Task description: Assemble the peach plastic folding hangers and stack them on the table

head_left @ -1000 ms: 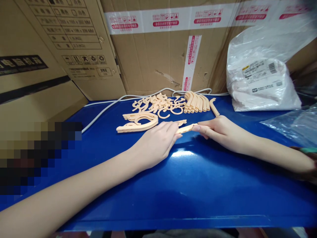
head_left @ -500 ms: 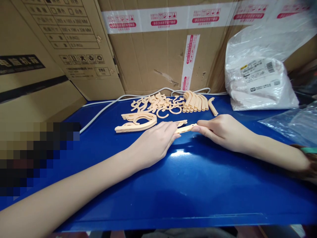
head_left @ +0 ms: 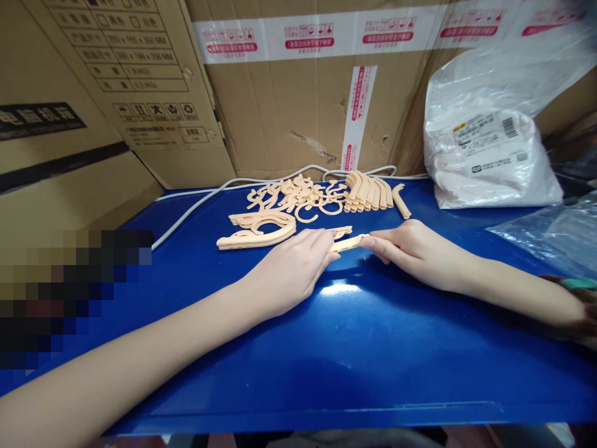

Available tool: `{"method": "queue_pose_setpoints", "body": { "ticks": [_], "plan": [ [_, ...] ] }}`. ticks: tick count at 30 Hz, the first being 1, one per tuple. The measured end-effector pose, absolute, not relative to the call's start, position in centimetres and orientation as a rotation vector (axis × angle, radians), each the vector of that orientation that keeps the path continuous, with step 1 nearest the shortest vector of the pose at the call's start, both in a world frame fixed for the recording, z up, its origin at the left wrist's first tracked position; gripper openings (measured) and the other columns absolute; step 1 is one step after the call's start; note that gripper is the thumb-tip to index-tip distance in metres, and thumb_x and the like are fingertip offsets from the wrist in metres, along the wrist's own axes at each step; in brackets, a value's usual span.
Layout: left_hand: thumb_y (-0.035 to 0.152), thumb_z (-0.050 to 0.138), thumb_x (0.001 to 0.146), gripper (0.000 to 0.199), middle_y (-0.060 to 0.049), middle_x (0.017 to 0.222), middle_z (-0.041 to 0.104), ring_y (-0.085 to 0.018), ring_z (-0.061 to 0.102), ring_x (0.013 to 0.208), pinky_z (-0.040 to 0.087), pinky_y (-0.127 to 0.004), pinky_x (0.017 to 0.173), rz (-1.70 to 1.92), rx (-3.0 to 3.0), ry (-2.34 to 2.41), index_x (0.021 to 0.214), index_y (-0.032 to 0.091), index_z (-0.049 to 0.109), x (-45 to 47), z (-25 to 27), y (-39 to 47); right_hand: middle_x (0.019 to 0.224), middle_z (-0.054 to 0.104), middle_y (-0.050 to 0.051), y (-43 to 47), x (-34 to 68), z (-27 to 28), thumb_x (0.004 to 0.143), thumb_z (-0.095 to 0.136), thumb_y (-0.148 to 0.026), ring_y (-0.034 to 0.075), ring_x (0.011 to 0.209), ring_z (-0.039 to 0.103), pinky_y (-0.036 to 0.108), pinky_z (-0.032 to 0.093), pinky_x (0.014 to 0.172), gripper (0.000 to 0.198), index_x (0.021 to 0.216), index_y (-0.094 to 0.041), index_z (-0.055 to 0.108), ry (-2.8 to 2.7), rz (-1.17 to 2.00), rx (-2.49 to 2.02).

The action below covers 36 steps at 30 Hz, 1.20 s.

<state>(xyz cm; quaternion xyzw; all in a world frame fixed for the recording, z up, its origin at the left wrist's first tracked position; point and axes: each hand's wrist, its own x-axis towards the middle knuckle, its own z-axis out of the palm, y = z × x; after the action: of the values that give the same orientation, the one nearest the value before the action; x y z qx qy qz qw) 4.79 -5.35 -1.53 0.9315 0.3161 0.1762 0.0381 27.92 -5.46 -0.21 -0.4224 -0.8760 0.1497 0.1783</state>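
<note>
My left hand is closed around a beige plastic hanger arm, covering much of it. At its other end, the thumb and fingers of my right hand pinch the tip. Just behind this arm shows a second beige strip, partly hidden by my left fingers; whether the two are joined I cannot tell. To the left of my left hand lie several folded beige hangers with hooks. A heap of loose beige hooks is spread farther back, beside a neat stack of curved hanger arms.
A single curved arm lies right of the stack on the blue table. White cable runs along the back. Cardboard boxes wall the back and left. At right are a white plastic bag and clear plastic film.
My right hand has tilted and its wrist dropped slightly, with the fingers still pinching the end of the hanger arm. My left hand has stayed almost in place.
</note>
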Motion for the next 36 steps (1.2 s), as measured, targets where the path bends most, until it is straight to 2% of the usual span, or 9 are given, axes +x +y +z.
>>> {"method": "queue_pose_setpoints", "body": {
  "ticks": [3, 12, 22, 32, 36],
  "plan": [
    [0.026, 0.030, 0.103, 0.032, -0.015, 0.120, 0.063, -0.025, 0.059, 0.109, 0.049, -0.042, 0.095, 0.534, 2.854, 0.973, 0.116, 0.009, 0.054, 4.79, -1.51, -5.35, 0.049, 0.042, -0.004, -5.46, 27.96, -0.35, 0.099, 0.029, -0.053, 0.010, 0.046, 0.039, 0.027, 0.028, 0.052, 0.054, 0.061, -0.020, 0.047, -2.473, 0.452, -1.181],
    [0.026, 0.031, 0.103, 0.033, -0.013, 0.121, 0.063, -0.024, 0.058, 0.114, 0.047, -0.041, 0.098, 0.542, 2.839, 0.982, 0.123, 0.012, 0.052, 4.74, -1.57, -5.42, 0.051, 0.046, -0.003, -5.51, 27.84, -0.20, 0.099, 0.029, -0.051, 0.011, 0.047, 0.040, 0.028, 0.029, 0.055, 0.053, 0.062, -0.019, 0.050, -2.497, 0.406, -1.193],
    [0.027, 0.031, 0.103, 0.035, -0.014, 0.124, 0.061, -0.024, 0.058, 0.114, 0.046, -0.040, 0.098, 0.553, 2.862, 0.972, 0.126, 0.009, 0.051, 4.86, -1.61, -5.42, 0.053, 0.045, -0.004, -5.41, 28.04, -0.30, 0.097, 0.030, -0.058, 0.010, 0.049, 0.038, 0.026, 0.031, 0.053, 0.055, 0.062, -0.019, 0.048, -2.413, 0.703, -1.209],
    [0.030, 0.025, 0.104, 0.039, -0.013, 0.121, 0.063, -0.024, 0.060, 0.106, 0.049, -0.040, 0.092, 0.530, 2.925, 0.930, 0.121, 0.011, 0.055, 4.69, -1.65, -5.36, 0.051, 0.046, -0.002, -5.37, 27.99, -0.14, 0.099, 0.025, -0.055, 0.011, 0.047, 0.042, 0.028, 0.029, 0.054, 0.055, 0.065, -0.020, 0.050, -2.572, 0.390, -1.212],
    [0.029, 0.027, 0.104, 0.039, -0.015, 0.120, 0.063, -0.025, 0.060, 0.106, 0.048, -0.040, 0.092, 0.538, 2.913, 0.930, 0.123, 0.008, 0.054, 4.73, -1.63, -5.33, 0.049, 0.047, -0.001, -5.28, 28.05, -0.28, 0.099, 0.020, -0.055, 0.012, 0.045, 0.044, 0.028, 0.028, 0.053, 0.056, 0.067, -0.020, 0.050, -2.634, 0.221, -1.287]
  ]
}}
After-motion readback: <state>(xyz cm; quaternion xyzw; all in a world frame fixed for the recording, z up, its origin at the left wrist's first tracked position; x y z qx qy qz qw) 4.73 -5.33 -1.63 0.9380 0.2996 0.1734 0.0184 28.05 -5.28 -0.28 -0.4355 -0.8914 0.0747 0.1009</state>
